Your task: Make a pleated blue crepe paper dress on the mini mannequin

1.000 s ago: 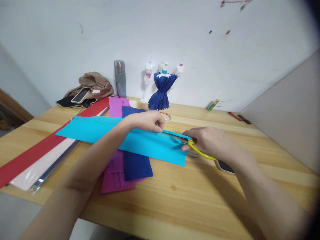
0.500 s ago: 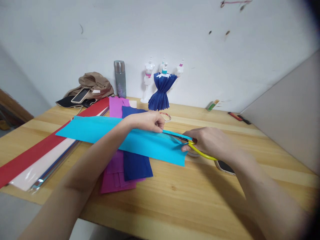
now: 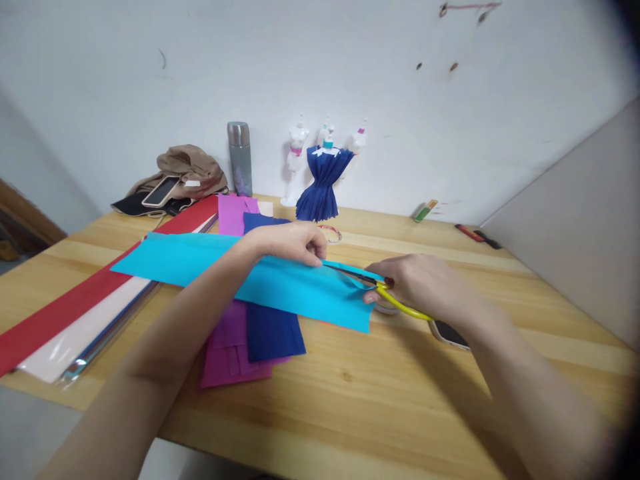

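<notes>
Right in the middle of the wooden worktop (image 3: 350, 393) lies a long sheet of turquoise paper (image 3: 280, 283), and both hands are on it. The left hand (image 3: 293, 241) pinches the paper's far edge between thumb and fingers, fingers closed on the sheet, close to the cut. The right hand (image 3: 425, 285) sits at the paper's right end, closed around the yellow handles of a pair of scissors (image 3: 380, 290); the blades point left along the far edge of the paper, with a narrow strip lifting beside them. Under the turquoise paper, sticking out toward the viewer, lie a dark blue piece (image 3: 273, 330) and a purple piece (image 3: 227, 357), both folded. Left of the paper, a red sheet (image 3: 75, 303) and a pale sheet in a clear sleeve (image 3: 80, 337) run slantwise across the worktop. Beyond the paper, against the wall, stand a grey flask (image 3: 240, 158) and small white dress forms, one wearing a pleated blue skirt (image 3: 320, 183). A phone (image 3: 450, 333) peeks out beneath the right wrist.
</notes>
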Available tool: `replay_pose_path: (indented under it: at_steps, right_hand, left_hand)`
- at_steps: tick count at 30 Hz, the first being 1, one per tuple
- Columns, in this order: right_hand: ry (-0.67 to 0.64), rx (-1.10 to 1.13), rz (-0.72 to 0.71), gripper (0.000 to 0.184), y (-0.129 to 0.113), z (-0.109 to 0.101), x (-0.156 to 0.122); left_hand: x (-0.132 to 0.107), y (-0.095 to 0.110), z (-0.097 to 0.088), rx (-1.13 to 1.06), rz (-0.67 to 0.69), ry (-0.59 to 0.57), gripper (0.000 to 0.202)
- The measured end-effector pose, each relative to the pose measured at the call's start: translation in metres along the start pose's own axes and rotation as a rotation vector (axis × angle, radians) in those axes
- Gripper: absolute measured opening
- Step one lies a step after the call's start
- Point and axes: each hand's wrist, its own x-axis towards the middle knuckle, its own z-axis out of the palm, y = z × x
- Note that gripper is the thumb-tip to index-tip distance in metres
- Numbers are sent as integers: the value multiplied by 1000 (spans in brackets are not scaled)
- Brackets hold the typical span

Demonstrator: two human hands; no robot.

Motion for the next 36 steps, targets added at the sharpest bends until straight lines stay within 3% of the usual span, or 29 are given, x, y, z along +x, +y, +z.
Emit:
replay_pose_path:
  at_steps: [15,25,33,36]
  right_hand:
    - [41,4,-29,36,-1,3,-2]
    - [-23,19,25,32,1,-5,-4]
    - [-140,88,162,26,20,-18,-19]
    - [-99,59,195,30,33,-23,-31]
  left_hand:
    - [-1,0,-2,10,18,-10,6]
    - [0,-3,-2,26,1,8,8]
    - [0,0,-1,13,-60,40,8]
    - [0,0,0,4,-118,68,8]
